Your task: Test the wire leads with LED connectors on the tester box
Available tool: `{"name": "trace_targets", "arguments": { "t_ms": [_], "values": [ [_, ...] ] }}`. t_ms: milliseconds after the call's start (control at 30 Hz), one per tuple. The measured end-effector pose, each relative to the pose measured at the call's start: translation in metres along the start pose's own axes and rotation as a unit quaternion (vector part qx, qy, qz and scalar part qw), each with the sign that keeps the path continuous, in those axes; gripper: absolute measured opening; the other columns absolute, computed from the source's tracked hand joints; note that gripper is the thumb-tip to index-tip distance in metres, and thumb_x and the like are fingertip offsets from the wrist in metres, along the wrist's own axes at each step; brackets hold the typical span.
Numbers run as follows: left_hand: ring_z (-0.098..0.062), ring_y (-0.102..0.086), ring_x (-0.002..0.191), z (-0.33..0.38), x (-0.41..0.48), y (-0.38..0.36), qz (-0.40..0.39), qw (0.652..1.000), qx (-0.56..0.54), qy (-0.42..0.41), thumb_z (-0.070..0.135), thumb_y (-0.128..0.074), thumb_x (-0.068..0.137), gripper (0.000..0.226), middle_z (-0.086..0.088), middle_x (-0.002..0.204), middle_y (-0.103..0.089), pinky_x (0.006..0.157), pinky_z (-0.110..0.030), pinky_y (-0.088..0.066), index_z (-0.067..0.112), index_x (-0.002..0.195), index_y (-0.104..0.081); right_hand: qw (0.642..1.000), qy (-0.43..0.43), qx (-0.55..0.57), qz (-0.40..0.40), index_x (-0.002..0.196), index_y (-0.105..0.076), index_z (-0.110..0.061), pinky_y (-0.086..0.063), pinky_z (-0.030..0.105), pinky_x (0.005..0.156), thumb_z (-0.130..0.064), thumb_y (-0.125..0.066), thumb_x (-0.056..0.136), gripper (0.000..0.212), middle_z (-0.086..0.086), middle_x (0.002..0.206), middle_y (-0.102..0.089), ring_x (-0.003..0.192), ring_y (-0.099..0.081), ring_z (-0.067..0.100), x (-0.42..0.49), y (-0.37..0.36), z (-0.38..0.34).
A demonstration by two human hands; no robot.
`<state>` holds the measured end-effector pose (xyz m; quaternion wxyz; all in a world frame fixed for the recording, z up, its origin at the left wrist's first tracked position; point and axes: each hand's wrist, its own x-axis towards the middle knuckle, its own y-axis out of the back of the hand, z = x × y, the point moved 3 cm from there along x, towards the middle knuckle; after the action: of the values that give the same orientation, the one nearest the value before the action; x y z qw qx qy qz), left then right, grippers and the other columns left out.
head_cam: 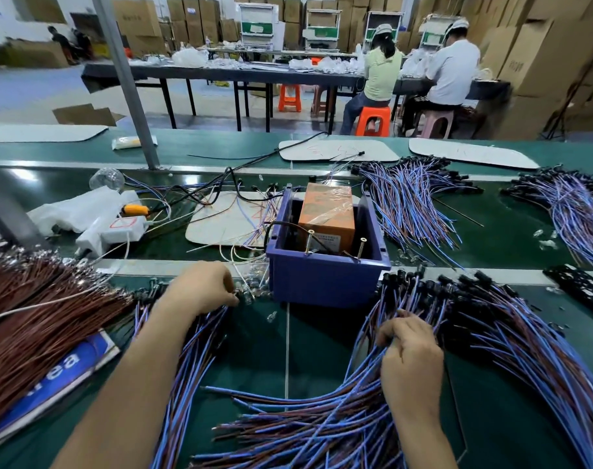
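— Where are the leads?

— The leads (322, 418) lie fanned in a blue-and-brown heap at the near edge of the table (254, 360), their lower ends cut off by the frame. The right hand (411, 353) grips a few strands of that heap, fingers curled round them. The left hand (203, 287) is closed on the top of a second bunch; what sits under its fingertips is hidden.

— And the tester?

— The tester (325, 282) stands between the hands, just beyond them. Its label is too small to read.

— The surface?

— Green, with pale strips across it. Brown wires (34, 326) spread at the left over a blue sign (61, 370), only partly legible. Small clear bulbs (251, 292) are scattered by the left hand. More heaps (413, 204) lie farther back on the right, and a white pad (227, 218) on the left.

— The room?

— A grey post (125, 79) rises from the table. Behind, two people sit on stools (372, 120) at a long dark bench, backs turned, against stacked cartons (542, 45).

— What does the tester hold?

— It is a blue bin holding an orange box (325, 211) wrapped in film. Two screws (310, 242) stand up at its near side.
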<state>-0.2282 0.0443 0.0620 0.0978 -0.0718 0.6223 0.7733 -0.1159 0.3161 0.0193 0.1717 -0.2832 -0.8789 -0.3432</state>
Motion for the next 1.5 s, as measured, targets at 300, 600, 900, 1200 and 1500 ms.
{"name": "trace_targets", "arguments": {
  "t_ms": [300, 600, 900, 1200, 1500],
  "values": [
    [-0.013, -0.064, 0.075, 0.015, -0.001, -0.001, 0.011, 0.997, -0.059, -0.052, 0.013, -0.063, 0.080, 0.014, 0.000, 0.090, -0.071, 0.070, -0.022, -0.051, 0.025, 0.086, -0.061, 0.993, 0.008, -0.118, 0.001, 0.067, -0.069, -0.022, -0.021, 0.029, 0.084, 0.002, -0.054, 0.079, 0.031, -0.014, 0.070, -0.065, 0.093, -0.049, 0.024, -0.006, -0.002, -0.001],
    [-0.007, -0.061, 0.078, 0.098, -0.057, 0.008, -0.080, 0.882, -0.330, -0.328, 0.009, -0.066, 0.088, 0.018, -0.001, 0.089, -0.069, 0.075, -0.015, -0.046, 0.022, 0.099, -0.066, 0.909, -0.118, 0.324, -0.235, 0.093, -0.074, -0.031, -0.040, 0.019, 0.051, -0.038, -0.067, 0.078, 0.018, 0.005, 0.065, -0.068, 0.048, -0.049, 0.006, -0.013, -0.014, -0.028],
    [-0.014, -0.062, 0.072, 0.128, -0.066, -0.025, -0.133, 0.828, -0.465, -0.285, 0.016, -0.056, 0.095, 0.028, 0.006, 0.094, -0.059, 0.053, -0.024, -0.053, 0.037, 0.112, -0.065, 0.840, -0.217, 0.455, -0.200, 0.066, -0.071, -0.019, -0.031, 0.020, 0.039, -0.037, -0.068, 0.074, 0.020, 0.002, 0.050, -0.054, 0.039, -0.040, 0.011, -0.007, -0.012, -0.022],
    [-0.008, -0.043, 0.052, 0.080, -0.054, 0.005, -0.214, 0.889, -0.293, -0.279, 0.013, -0.056, 0.095, 0.018, 0.003, 0.076, -0.071, 0.049, -0.015, -0.036, 0.011, 0.105, -0.071, 0.752, -0.375, 0.539, 0.054, 0.072, -0.039, -0.016, -0.028, 0.015, 0.033, -0.009, -0.038, 0.096, 0.025, 0.000, 0.057, -0.042, 0.038, -0.041, 0.010, 0.007, 0.008, 0.010],
    [-0.007, -0.042, 0.051, 0.026, -0.040, 0.031, -0.144, 0.923, -0.278, -0.225, 0.010, -0.062, 0.090, 0.013, 0.000, 0.067, -0.068, 0.046, -0.015, -0.033, 0.014, 0.088, -0.074, 0.942, -0.253, 0.205, 0.079, 0.104, -0.062, -0.017, -0.042, 0.027, 0.060, -0.026, -0.046, 0.101, 0.018, -0.008, 0.071, -0.058, 0.059, -0.049, 0.009, 0.007, 0.021, 0.021]
  ]
}}
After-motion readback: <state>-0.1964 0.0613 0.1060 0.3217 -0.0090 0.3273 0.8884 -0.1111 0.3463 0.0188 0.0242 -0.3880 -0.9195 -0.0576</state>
